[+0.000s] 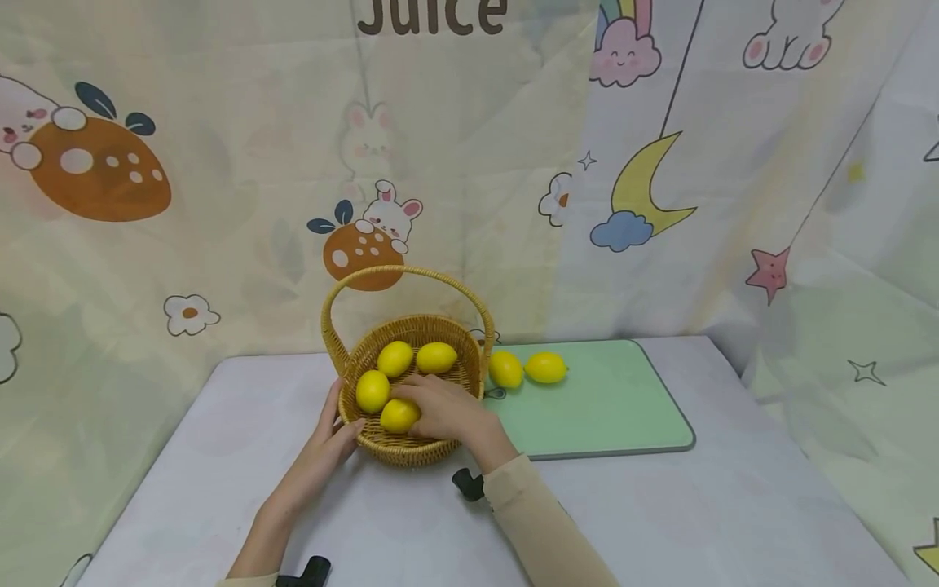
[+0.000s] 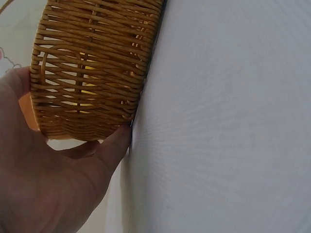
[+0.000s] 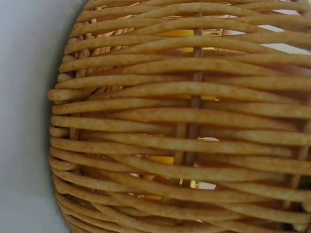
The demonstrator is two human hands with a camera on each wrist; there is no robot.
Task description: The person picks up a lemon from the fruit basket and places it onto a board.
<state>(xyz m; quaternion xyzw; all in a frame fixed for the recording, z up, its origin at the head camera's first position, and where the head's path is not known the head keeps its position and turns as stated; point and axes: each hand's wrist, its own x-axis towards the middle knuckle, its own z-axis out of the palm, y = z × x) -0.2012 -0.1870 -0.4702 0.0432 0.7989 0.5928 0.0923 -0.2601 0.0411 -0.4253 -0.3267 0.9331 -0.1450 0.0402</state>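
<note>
A round wicker basket [image 1: 407, 452] with a tall hoop handle stands on the table, several yellow lemons [image 1: 436, 358] inside it. My left hand [image 1: 323, 448] grips the basket's left side. In the left wrist view, that hand [image 2: 48, 184] spans the woven wall [image 2: 97, 63] from rim to base. My right hand [image 1: 447, 412] reaches into the basket over its near right rim, fingers around the front lemon [image 1: 398, 417]; the fingertips are partly hidden. The right wrist view is filled by the basket's weave [image 3: 160, 116], with bits of yellow showing through the gaps.
A light green cutting board [image 1: 601, 408] with a dark edge lies to the basket's right. Two more lemons [image 1: 546, 368] rest on its far left part. The white table [image 1: 734, 505] meets a printed cloth backdrop [image 1: 469, 204] behind the basket.
</note>
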